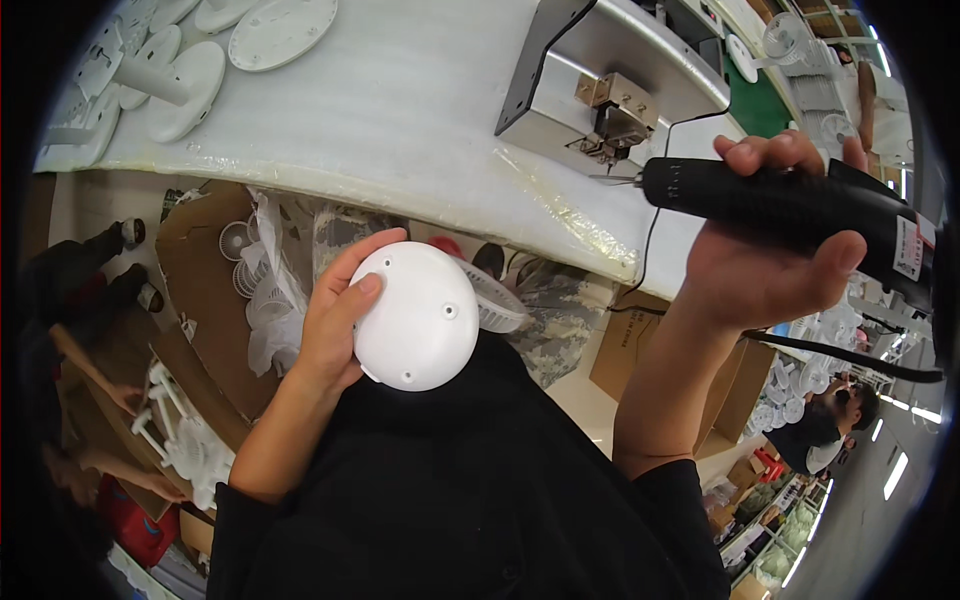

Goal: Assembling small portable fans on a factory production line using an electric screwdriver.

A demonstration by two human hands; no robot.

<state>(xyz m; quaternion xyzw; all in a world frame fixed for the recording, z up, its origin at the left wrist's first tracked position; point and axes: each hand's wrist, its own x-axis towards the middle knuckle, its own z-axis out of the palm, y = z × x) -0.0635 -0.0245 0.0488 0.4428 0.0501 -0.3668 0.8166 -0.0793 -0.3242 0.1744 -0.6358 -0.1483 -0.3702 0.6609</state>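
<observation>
A round white plastic disc [415, 325] with small screw holes is held by its left edge in my left hand [328, 320], thumb on its face. It is over my lap, in front of the bench edge. My right hand [755, 260] is wrapped round a black electric screwdriver [735, 192], raised at the right. Its thin bit points left, just in front of a metal screw feeder [620, 70] on the bench; I cannot tell whether the tip touches it or carries a screw. A black cord trails from beside the screwdriver.
White round bases [190, 90] and stands lie at the far left of the white bench [400, 110]. Below it are an open carton [205, 255] of white fan parts and a camouflage cloth [565, 310]. Another person's arms [100, 370] reach in at the left; a further person [820, 420] sits at the right.
</observation>
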